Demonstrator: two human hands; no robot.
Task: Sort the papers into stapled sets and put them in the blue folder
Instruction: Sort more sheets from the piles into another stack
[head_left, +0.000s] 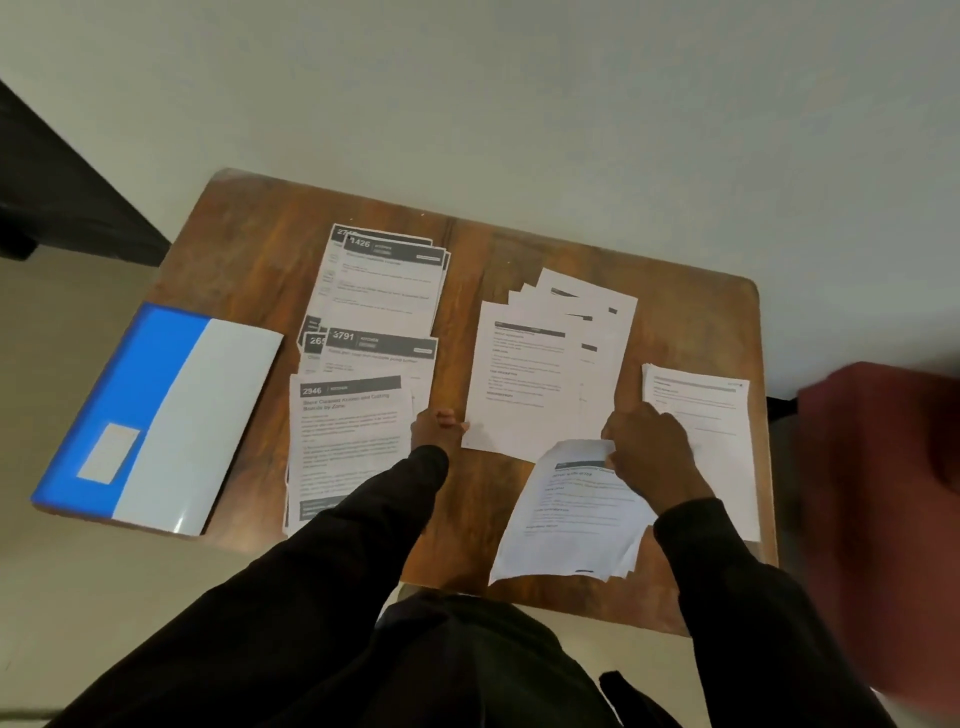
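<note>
Printed papers lie in piles on a small wooden table (691, 317). At the left are numbered kitchen sheets: a far pile (382, 283), a middle pile (374, 351) and a near pile (345, 441). A fanned pile (530, 374) lies in the middle and another pile (711, 431) at the right. My right hand (652, 452) pinches the top edge of a thin set of sheets (566, 519) near the front edge. My left hand (436, 428) rests with curled fingers at the fanned pile's lower left corner. The blue folder (150, 415) lies closed at the table's left edge.
A blurred dark red shape (883, 519) stands close at the right of the table. A dark piece of furniture (57, 192) is at the far left. Pale floor surrounds the table. The folder overhangs the table's left edge.
</note>
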